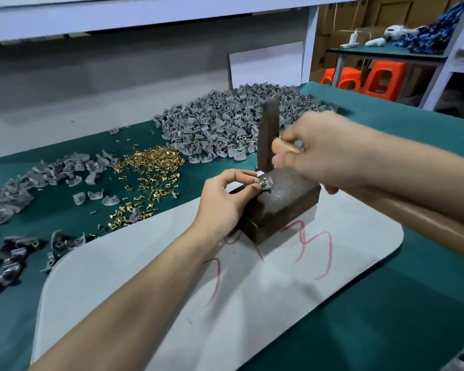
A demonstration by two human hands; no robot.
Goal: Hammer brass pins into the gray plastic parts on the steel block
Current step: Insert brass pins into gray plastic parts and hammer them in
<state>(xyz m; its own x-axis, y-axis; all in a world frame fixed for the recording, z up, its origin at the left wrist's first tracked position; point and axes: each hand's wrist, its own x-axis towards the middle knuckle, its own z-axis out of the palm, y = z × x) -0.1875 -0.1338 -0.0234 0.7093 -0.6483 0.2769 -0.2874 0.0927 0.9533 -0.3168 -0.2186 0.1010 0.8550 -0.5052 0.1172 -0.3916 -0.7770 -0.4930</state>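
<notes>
One gray part (263, 182) sits at the left edge of the steel block (284, 207) with brass pins (263, 179) standing in it. It looks small, light and stiff and would likely skid under a blow, so it is best pinched by its rim, clear of the pins. The left grip (223, 199) pinches it there. The right grip (327, 153) clasps the hammer (268, 129) near its head. Loose pins (150, 167) lie on the worktop (413, 124).

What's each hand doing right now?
Left hand: pinching a gray plastic part on the steel block.
Right hand: gripping the hammer.
</notes>
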